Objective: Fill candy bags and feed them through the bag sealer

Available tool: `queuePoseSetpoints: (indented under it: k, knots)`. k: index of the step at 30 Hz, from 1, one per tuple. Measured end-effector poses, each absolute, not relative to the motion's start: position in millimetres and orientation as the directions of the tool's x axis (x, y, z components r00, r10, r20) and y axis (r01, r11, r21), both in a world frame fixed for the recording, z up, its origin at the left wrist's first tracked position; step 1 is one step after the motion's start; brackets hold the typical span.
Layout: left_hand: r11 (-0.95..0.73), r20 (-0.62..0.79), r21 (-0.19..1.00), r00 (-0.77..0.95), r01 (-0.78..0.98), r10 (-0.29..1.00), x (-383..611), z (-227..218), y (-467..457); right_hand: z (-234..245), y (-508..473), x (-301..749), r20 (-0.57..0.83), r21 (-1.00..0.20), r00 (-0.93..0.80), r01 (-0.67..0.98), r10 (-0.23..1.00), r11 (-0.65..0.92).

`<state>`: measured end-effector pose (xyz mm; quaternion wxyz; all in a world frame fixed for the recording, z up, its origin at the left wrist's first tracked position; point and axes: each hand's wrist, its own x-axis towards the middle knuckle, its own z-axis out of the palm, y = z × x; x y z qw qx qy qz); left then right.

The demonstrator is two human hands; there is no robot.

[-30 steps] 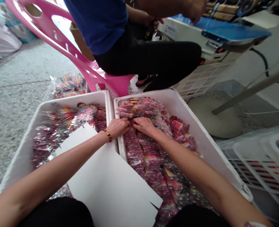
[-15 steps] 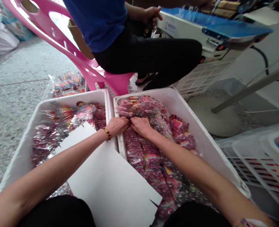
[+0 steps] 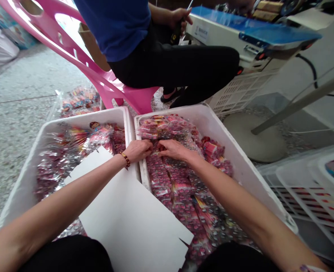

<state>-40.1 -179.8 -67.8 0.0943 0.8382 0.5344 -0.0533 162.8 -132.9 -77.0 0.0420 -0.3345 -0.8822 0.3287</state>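
My left hand (image 3: 139, 150) reaches over the left rim of the right white foam box (image 3: 143, 174). Its fingers are curled together at the packets there; whatever they pinch is hidden. Just right of it, my right hand (image 3: 174, 149) lies low over the same packets, fingers bent, with a gap between thumb and fingers. Small clear-plastic packets (image 3: 159, 175) with pink and red contents fill this box in dense rows. A white sheet of board (image 3: 133, 223) with slits slants across the left foam box (image 3: 22, 185) and onto the right one, below my left forearm.
More shiny packets (image 3: 52, 162) fill the left box. Ahead, a co-worker in a blue shirt (image 3: 118, 28) sits on a pink plastic chair (image 3: 99, 77) beside a blue-topped machine (image 3: 271, 32). A white crate (image 3: 311, 189) and a round pole base (image 3: 240, 138) stand to the right.
My hands were together at the packets; now a small gap separates them. My right hand has drawn slightly right and its thumb has come away from the fingers.
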Motion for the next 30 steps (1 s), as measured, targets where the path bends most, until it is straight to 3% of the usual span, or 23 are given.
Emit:
queuePoseSetpoints:
  k: [5, 11, 25, 30]
  knots:
    - [-0.439, -0.153, 0.116, 0.453, 0.891, 0.878, -40.6, -63.3, -185.2, -83.4, -134.5, 163.3, -0.078, -0.536, -0.779, 0.559, 0.622, 0.632]
    - [-0.522, -0.190, 0.059, 0.523, 0.851, 0.831, -39.6, -61.8, -185.5, -78.8, -135.2, 168.6, -0.095, -0.639, -0.799, 0.506, 0.593, 0.579]
    - [-0.472, -0.211, 0.013, 0.464, 0.881, 0.860, -33.9, -60.3, -185.5, -85.0, -143.2, 162.0, -0.070, -0.361, -0.780, 0.601, 0.622, 0.713]
    - [-0.511, -0.229, -0.027, 0.492, 0.859, 0.840, -28.7, -56.2, -187.0, -88.6, -145.2, 160.6, -0.045, -0.406, -0.723, 0.644, 0.690, 0.648]
